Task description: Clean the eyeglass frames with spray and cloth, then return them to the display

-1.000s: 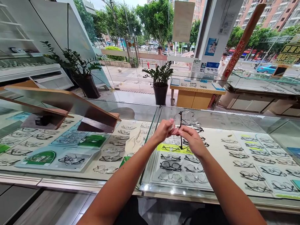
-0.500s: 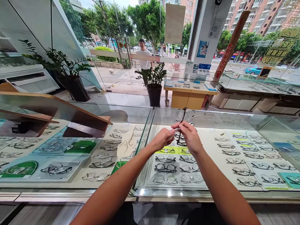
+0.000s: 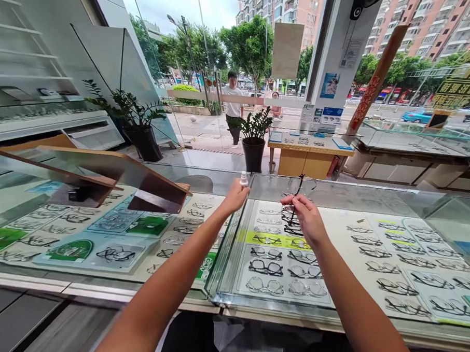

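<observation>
The glasses [image 3: 298, 194], a dark thin-rimmed frame with clear lenses, are held above the glass table [image 3: 376, 201], over its far edge. The right hand [image 3: 307, 218] has its grip pinched on one dark temple, frame raised beyond the fingers. Left of the glasses, the left hand [image 3: 233, 198] grips a small white spray bottle [image 3: 243, 178], nozzle up. Below the glasses, rows of display frames [image 3: 279, 259] lie under the glass. Beyond them a potted plant [image 3: 253, 139] stands on the floor. Half a second ago both hands met at the glasses; the left hand has since moved away leftward.
</observation>
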`<state>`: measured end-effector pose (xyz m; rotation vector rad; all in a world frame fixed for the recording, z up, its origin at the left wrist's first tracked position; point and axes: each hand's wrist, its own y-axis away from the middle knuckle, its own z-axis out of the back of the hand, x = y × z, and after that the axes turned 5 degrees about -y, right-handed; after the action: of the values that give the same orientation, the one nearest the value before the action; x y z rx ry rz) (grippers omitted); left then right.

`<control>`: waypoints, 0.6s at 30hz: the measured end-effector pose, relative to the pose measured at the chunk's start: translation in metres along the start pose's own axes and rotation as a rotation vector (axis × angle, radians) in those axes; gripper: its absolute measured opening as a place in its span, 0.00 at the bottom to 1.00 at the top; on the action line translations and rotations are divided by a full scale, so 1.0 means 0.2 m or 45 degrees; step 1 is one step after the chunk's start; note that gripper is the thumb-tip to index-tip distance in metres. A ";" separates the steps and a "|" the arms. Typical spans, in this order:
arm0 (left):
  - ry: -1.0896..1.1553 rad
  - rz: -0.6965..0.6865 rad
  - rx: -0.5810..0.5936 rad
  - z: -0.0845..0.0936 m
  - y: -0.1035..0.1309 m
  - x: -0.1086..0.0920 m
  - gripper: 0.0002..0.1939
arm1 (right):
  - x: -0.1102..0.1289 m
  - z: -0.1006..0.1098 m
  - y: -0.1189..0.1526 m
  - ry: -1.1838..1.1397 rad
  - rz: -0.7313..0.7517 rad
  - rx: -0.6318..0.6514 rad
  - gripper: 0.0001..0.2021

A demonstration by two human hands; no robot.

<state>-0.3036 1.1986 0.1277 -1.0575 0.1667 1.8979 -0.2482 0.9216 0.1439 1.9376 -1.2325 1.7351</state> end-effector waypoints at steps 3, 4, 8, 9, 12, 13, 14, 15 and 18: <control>-0.141 0.072 -0.034 0.07 -0.03 0.11 0.07 | -0.01 0.00 0.00 0.004 -0.018 0.012 0.12; -0.185 0.097 -0.039 0.09 -0.03 0.14 0.07 | -0.02 0.00 0.00 0.003 -0.025 0.018 0.12; -0.313 0.170 -0.036 0.13 -0.04 0.23 0.06 | -0.02 0.00 0.01 0.000 -0.046 0.029 0.12; -0.331 0.179 -0.031 0.13 -0.04 0.25 0.06 | -0.02 0.00 0.01 0.000 -0.046 0.030 0.12; -0.365 0.201 -0.016 0.13 -0.03 0.29 0.07 | -0.02 -0.01 0.01 0.003 -0.040 0.039 0.12; -0.371 0.208 -0.012 0.13 -0.02 0.30 0.08 | -0.02 -0.01 0.01 0.004 -0.037 0.044 0.12; -0.374 0.214 -0.008 0.13 -0.02 0.30 0.08 | -0.02 -0.01 0.01 0.005 -0.036 0.048 0.12; -0.377 0.219 -0.005 0.13 -0.02 0.31 0.08 | -0.02 -0.01 0.01 0.005 -0.036 0.052 0.12; -0.377 0.234 0.003 0.12 -0.01 0.31 0.08 | -0.02 -0.01 0.01 -0.002 -0.041 0.059 0.12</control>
<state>-0.3292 1.2533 0.0979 -0.7682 0.0987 2.1952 -0.2517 0.9241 0.1394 1.9742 -1.1650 1.7618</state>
